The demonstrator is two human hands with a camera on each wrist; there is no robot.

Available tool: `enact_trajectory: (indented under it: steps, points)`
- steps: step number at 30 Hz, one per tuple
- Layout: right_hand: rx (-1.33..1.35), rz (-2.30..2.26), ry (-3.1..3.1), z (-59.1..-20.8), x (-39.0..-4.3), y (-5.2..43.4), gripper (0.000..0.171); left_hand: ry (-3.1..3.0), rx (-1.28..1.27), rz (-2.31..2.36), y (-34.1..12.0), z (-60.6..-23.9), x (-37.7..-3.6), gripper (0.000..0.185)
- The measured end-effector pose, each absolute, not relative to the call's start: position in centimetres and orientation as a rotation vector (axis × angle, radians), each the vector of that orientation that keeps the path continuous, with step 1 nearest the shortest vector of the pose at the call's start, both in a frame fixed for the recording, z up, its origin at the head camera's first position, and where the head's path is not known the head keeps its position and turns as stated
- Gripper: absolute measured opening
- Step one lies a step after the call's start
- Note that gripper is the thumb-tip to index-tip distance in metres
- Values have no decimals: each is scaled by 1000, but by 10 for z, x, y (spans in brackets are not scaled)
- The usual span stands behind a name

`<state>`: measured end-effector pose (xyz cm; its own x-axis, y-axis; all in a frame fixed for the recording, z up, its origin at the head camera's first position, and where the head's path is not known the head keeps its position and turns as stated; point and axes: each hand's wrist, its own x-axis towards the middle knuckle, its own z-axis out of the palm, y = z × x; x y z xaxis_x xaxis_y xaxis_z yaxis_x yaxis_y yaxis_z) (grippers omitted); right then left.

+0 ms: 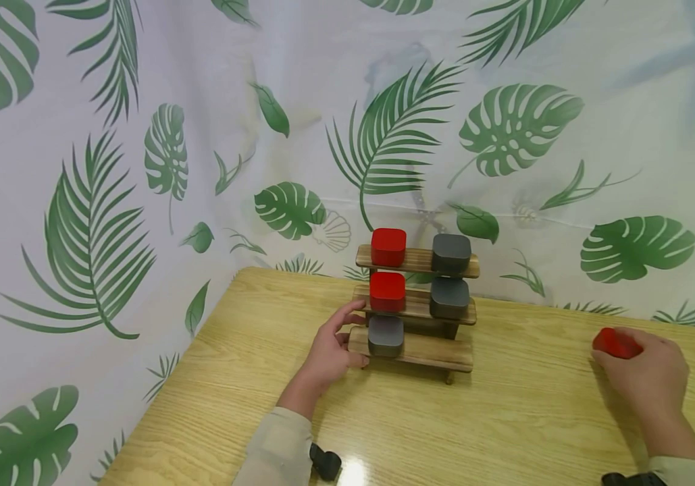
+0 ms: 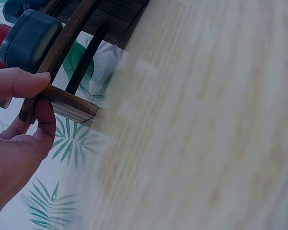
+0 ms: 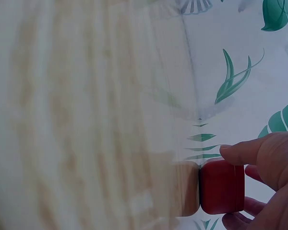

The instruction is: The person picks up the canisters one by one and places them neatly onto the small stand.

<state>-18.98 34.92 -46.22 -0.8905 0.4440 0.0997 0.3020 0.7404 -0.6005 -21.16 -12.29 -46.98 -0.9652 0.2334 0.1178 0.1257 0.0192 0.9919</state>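
Note:
A three-tier wooden stand [image 1: 435, 351] carries small rounded-square boxes. My left hand [image 1: 329, 347] grips the left end of its lowest board, thumb on one face and fingers curled beneath in the left wrist view. Close to that thumb is a grey box [image 1: 386, 335] on the lowest board. The middle board bears a red box [image 1: 387, 291] at left and a dark grey box [image 1: 450, 298] at right. Far to the right, my right hand [image 1: 651, 368] holds another red box [image 3: 222, 187] between thumb and fingers, its base at the tabletop.
On the top board sit a red box [image 1: 388, 247] and a dark grey box [image 1: 451, 252]. The light wooden table [image 1: 529, 405] reaches back to a leaf-print cloth [image 1: 298, 155], which hangs behind it and along the left side.

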Motion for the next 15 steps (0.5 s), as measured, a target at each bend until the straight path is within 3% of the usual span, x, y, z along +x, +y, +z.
enact_trajectory:
  steps: [15]
  points:
    - [-565,866,-2748,-467,-194,353,61,2158,369,2109,-122,-455,-205,94]
